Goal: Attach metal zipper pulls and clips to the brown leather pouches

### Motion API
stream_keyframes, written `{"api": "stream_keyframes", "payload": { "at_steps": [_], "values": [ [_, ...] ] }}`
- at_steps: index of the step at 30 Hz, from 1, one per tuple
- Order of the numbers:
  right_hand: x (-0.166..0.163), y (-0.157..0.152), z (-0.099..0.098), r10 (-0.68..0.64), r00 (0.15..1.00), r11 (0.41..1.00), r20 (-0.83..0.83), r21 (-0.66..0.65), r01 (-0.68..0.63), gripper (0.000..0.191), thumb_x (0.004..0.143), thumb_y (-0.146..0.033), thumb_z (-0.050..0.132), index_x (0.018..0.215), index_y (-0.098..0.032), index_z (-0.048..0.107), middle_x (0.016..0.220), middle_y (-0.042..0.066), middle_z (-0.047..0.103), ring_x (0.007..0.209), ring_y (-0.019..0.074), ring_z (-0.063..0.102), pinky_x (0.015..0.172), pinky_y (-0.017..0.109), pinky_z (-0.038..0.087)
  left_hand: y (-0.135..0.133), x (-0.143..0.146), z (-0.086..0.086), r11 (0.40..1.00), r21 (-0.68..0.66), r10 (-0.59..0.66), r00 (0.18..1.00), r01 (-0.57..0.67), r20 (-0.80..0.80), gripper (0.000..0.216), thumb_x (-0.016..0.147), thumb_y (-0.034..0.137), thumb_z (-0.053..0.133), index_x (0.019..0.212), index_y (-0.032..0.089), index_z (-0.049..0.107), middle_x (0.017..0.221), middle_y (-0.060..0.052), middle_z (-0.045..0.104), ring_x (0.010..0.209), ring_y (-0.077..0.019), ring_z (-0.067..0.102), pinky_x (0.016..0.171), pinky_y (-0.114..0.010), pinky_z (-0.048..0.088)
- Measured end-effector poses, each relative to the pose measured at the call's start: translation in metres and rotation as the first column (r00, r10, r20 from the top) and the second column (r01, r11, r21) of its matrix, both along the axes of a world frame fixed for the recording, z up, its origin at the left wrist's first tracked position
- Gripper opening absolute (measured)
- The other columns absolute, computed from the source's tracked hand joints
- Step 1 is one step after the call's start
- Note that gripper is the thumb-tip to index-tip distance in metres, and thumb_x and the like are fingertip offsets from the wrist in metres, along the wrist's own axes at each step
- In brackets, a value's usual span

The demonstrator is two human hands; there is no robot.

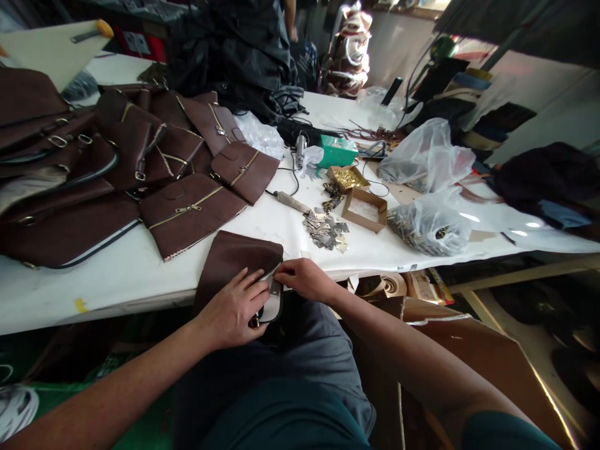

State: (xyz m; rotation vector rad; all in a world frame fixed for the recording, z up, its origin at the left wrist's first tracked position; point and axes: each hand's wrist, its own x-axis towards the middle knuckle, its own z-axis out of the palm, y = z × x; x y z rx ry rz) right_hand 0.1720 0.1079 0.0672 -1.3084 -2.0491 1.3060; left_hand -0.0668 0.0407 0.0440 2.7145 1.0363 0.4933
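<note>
A dark brown leather bag panel (229,259) lies over the table's front edge, with one corner folded back so that its light grey lining (270,310) shows. My left hand (237,309) grips the folded part, fingers on top and thumb below. At the panel's right edge my right hand (302,278) is closed in a pinch; whether a small part is also between the fingertips is hidden. A small grey metal plate (274,287) appears to lie against the lining between my hands. Loose flat metal plates (323,230) are heaped just beyond my right hand.
Brown leather panels with zips (192,206) and bags (60,219) cover the table's left side. A soldering-iron-like tool (291,201) lies near a box of brass-coloured parts (349,177), an open cardboard box (363,212) and plastic bags (429,225). A large carton (469,356) stands at lower right.
</note>
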Motion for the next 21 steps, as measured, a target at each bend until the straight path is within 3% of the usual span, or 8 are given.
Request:
{"api": "stream_keyframes", "payload": {
  "at_steps": [5, 8, 15, 21],
  "values": [
    [-0.006, 0.006, -0.007, 0.012, 0.997, 0.994, 0.079, 0.103, -0.02, 0.016, 0.091, -0.02, 0.068, 0.084, -0.022, 0.082, 0.075, -0.002, 0.073, 0.07, 0.015, 0.061, 0.069, 0.026, 0.04, -0.001, -0.001, -0.001, 1.0, 0.009, 0.0, 1.0, -0.001, 0.019, 0.043, 0.087, 0.031, 0.074, 0.126, 0.012, 0.071, 0.134, -0.018, 0.072, 0.147, -0.0399, 0.053, 0.13, -0.06, 0.036],
    [-0.008, 0.007, -0.008, 0.027, 0.987, 0.988, 0.157, 0.144, -0.05, 0.015, 0.093, -0.02, 0.07, 0.084, -0.023, 0.081, 0.079, 0.0, 0.075, 0.073, 0.0162, 0.062, 0.07, 0.027, 0.039, 0.0, -0.001, -0.001, 1.0, 0.002, -0.005, 1.0, 0.005, 0.014, 0.056, 0.086, 0.031, 0.076, 0.138, 0.012, 0.067, 0.139, -0.018, 0.07, 0.148, -0.0402, 0.053, 0.13, -0.062, 0.036],
    [-0.016, 0.0, 0.0, -0.05, 0.912, 0.962, 0.407, 0.265, -0.065, 0.013, 0.097, -0.026, 0.071, 0.088, -0.025, 0.081, 0.095, 0.004, 0.08, 0.086, 0.0209, 0.067, 0.072, 0.03, 0.037, 0.001, 0.001, 0.002, 1.0, -0.03, -0.002, 1.0, 0.001, -0.022, 0.061, 0.086, 0.03, 0.076, 0.143, 0.012, 0.066, 0.144, -0.018, 0.069, 0.149, -0.0411, 0.051, 0.13, -0.063, 0.035],
    [-0.008, -0.009, -0.012, -0.059, 0.942, 0.939, 0.332, 0.337, -0.06, 0.014, 0.103, -0.032, 0.069, 0.099, -0.027, 0.081, 0.103, 0.003, 0.077, 0.093, 0.0197, 0.069, 0.077, 0.028, 0.042, 0.0, 0.004, 0.007, 0.999, -0.05, 0.006, 0.998, -0.009, -0.065, 0.062, 0.087, 0.035, 0.077, 0.144, 0.015, 0.066, 0.15, -0.016, 0.066, 0.146, -0.04, 0.053, 0.129, -0.064, 0.034]
  ]
}}
